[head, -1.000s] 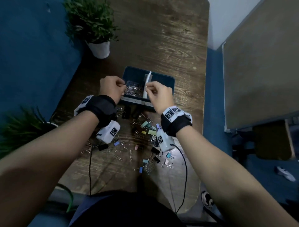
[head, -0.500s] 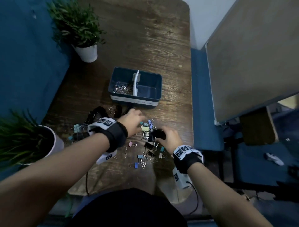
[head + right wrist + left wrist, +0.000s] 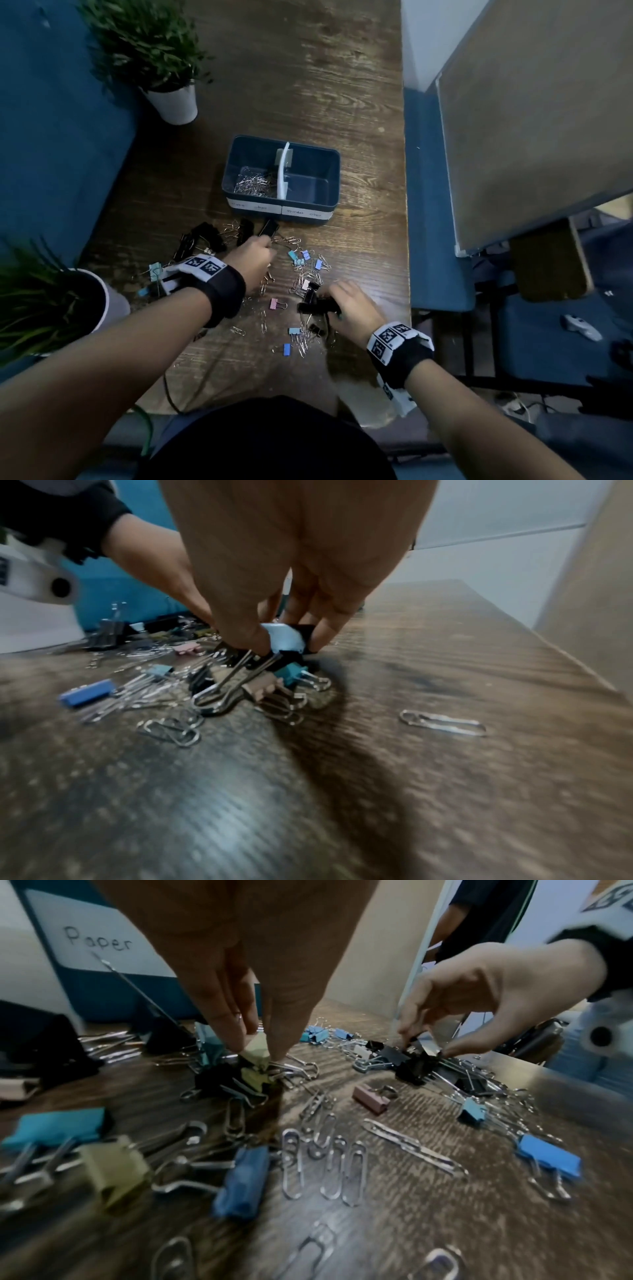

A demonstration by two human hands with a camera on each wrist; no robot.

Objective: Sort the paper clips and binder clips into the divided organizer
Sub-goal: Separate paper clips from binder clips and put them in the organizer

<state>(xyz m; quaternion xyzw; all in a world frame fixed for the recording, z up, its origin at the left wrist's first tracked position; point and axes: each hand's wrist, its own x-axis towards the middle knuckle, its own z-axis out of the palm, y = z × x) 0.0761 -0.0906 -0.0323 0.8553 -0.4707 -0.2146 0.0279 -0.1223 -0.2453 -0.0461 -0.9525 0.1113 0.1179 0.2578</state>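
Dark brown wood grain runs along the worktop (image 3: 308, 85), which stands between a blue upholstered surface (image 3: 51, 137) on one side and a blue seat (image 3: 435, 205) beside a tilted beige board (image 3: 531, 120) on the other. Two potted plants (image 3: 147, 44) sit along the worktop's left edge. The divided organizer (image 3: 329, 178), dark blue with a white divider, stands past the middle; silver paper clips (image 3: 251, 181) lie in its left compartment, and its front label reads "Paper" in the left wrist view, the rest cut off by the palm. Loose binder clips (image 3: 305, 260) and more paper clips are scattered on the wood in front of it. The left hand (image 3: 251, 262) reaches down into the scatter, its fingers (image 3: 236, 1031) pinching a yellowish binder clip (image 3: 257, 1045) that touches the pile. The right hand (image 3: 352, 308) has its fingers (image 3: 253, 637) curled round a black binder clip (image 3: 318, 305) with a pale blue one pressed against it. Both wrist views are smeared, so the smaller clips blur together, and the organizer's right compartment is too dim to read
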